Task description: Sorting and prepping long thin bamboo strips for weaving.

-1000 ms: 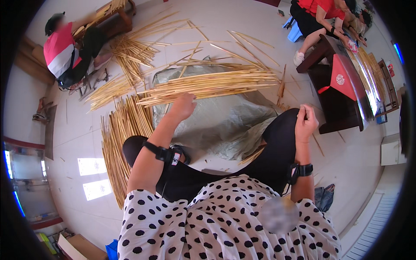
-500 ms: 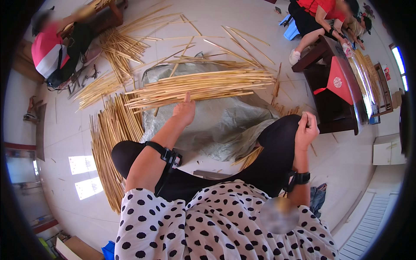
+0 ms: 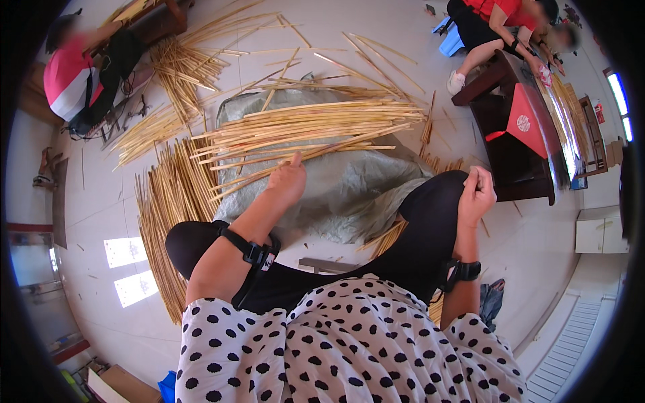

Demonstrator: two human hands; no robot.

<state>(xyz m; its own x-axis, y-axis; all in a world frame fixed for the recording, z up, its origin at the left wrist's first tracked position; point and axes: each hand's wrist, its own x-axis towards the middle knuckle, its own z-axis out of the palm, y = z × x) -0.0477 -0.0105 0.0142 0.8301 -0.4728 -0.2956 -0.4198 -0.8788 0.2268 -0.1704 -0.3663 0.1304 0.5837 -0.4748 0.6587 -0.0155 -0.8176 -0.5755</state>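
A loose layer of thin straw-coloured sticks (image 3: 316, 124) lies crosswise on a grey-green plastic sheet (image 3: 336, 188) in front of me. My left hand (image 3: 289, 181) is at the near edge of the layer. Its fingers are closed at one slanting stick (image 3: 245, 180), which sits apart from the others at its left end. My right hand (image 3: 476, 196) is raised by my right knee, away from the sticks. Its fingers are curled together; what they hold, if anything, is too small to make out.
A thick pile of sticks (image 3: 164, 228) lies on the floor to my left, with scattered sticks (image 3: 181, 77) beyond. At far left sits a person in pink and white (image 3: 70, 80). Someone in red (image 3: 494, 13) works at a dark wooden table (image 3: 484, 151) at far right.
My left hand has shifted slightly to the right, and a few sticks at the near edge now slant toward me at their left ends. My right hand stays by the knee.
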